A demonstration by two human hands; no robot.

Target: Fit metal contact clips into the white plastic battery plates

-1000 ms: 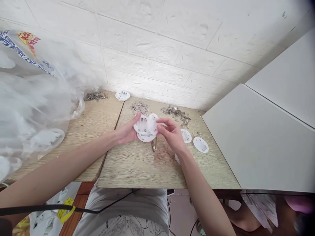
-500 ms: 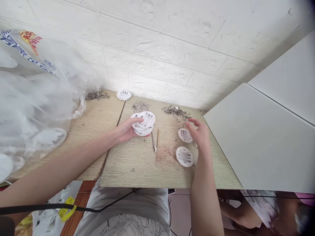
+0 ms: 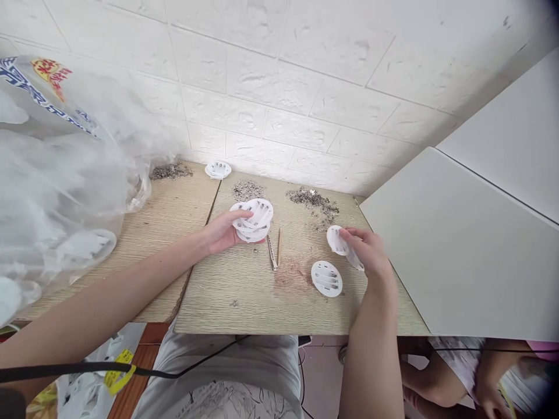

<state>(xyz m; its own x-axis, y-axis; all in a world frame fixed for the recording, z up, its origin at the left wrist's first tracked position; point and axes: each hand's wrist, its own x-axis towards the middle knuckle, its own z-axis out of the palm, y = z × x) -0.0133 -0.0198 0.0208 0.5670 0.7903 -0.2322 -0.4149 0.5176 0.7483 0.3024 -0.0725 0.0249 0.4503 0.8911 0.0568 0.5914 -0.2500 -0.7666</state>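
My left hand is closed around a fanned stack of round white plastic battery holders, with the thumb on top. At the right, my right hand pinches white battery holders; at least two overlap there, partly hidden by the fingers. Nearer to me lies another white battery holder, slots facing up. Between the hands, tweezers and a thin wooden stick rest on the table.
Small metal pieces form piles at the back: a left pile, a middle pile and a right pile. White holders lie by the wall. A large plastic bag stands left, a white panel right. Another person's legs show below.
My right hand has moved right and toward me and closed on battery holders, which have shifted right and tilted. My left hand keeps its stack in nearly the same place.
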